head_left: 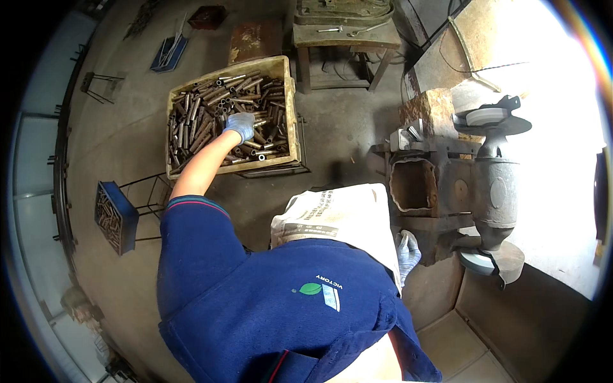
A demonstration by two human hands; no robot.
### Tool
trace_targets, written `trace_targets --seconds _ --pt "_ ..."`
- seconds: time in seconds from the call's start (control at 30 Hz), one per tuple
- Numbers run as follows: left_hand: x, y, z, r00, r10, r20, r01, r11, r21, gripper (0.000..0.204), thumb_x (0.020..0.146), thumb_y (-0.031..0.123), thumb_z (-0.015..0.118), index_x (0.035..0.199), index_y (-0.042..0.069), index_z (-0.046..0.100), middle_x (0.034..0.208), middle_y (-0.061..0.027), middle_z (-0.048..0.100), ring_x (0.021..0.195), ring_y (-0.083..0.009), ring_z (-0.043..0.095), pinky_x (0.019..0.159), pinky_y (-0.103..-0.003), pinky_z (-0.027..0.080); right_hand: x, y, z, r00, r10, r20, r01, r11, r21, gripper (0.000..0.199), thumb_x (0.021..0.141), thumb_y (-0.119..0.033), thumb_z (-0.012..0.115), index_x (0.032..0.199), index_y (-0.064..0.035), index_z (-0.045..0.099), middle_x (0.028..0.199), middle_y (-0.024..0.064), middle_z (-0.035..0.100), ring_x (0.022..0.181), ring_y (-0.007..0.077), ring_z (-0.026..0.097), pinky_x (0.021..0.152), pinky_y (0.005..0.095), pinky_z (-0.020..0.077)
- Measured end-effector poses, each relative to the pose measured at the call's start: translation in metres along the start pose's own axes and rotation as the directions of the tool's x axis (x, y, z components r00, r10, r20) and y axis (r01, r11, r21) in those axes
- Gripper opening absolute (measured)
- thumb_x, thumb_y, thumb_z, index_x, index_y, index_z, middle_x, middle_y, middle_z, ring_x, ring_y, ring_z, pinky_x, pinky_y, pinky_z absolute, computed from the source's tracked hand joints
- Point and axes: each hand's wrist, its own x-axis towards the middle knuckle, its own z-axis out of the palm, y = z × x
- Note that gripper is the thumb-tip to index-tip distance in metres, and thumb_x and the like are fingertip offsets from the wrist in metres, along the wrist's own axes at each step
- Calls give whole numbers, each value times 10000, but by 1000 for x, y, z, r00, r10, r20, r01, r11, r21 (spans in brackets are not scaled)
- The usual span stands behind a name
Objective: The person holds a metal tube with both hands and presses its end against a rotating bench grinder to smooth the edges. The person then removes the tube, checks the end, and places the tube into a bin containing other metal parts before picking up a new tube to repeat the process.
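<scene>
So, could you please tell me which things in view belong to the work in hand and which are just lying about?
Seemingly in use:
metal tubes, at the left hand
yellowish bin holding them
bench grinder, near the right hand (perhaps)

Apparently lying about:
metal tools on the far table
far blue bin with thin rods
dark red bin

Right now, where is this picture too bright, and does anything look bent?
Head view: white glare beside the grey metal bench grinder. Head view: the long dark rail at left bows. Head view: brown metal tubes in the cream rectangular bin look fairly clear.
</scene>
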Motion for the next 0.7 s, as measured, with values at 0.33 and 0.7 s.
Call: trace_targets --seconds 0.33,0.7 --pt "-17 9 -36 984 -5 -179 -10 997 -79 194 762 141 570 885 33 675 847 -191 657 841 -344 641 731 -420 509 -8 -4 -8 999 -45 6 45 998 -32 149 864 -59 599 964 48 626 943 100 643 844 159 606 778 267 497" --pt "-79 246 -176 442 888 -129 -276 -2 -961 332 853 320 615 921 -3 644 721 -29 617 554 -80 541 508 -207 446 38 -181 55 822 -390 415 253 903 347 208 799 -99 600 950 30 660 1059 143 617 939 229 599 853 311 461"
